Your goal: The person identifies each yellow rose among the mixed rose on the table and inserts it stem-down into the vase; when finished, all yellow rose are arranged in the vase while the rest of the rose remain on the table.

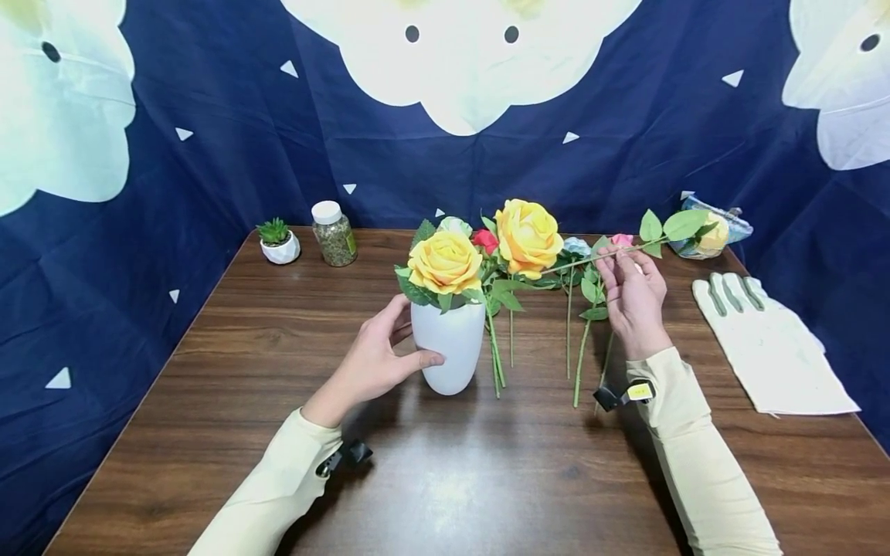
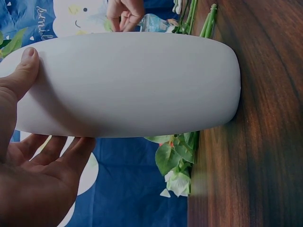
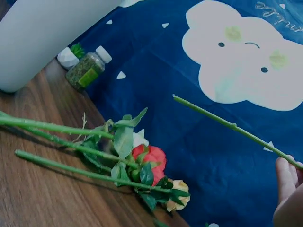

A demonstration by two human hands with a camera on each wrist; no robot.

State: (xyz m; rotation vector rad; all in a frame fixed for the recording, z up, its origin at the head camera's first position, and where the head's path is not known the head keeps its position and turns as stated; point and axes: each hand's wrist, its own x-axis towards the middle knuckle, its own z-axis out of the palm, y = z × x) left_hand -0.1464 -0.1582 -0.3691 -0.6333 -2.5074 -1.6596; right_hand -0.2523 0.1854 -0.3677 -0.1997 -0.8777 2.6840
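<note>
A white vase [image 1: 450, 347] stands upright near the middle of the table. My left hand [image 1: 375, 354] grips its left side, thumb across the front and fingers behind. A large yellow rose [image 1: 445, 262] sits at the mouth. Another yellow rose [image 1: 528, 235] leans to its right; whether its stem is in the vase is hidden. My right hand [image 1: 634, 297] pinches a green stem [image 3: 227, 122] between thumb and fingers, raised above the table. Its bare cut end points toward the vase; leaves [image 1: 684, 224] and a pale yellow rose [image 1: 714, 234] are at the other end.
Several flowers with a red rose [image 3: 150, 163] lie behind and right of the vase, stems toward me. A potted succulent [image 1: 280, 243] and a lidded jar [image 1: 335, 235] stand back left. White gloves [image 1: 772, 347] lie at right, below a plastic bag [image 1: 740, 224].
</note>
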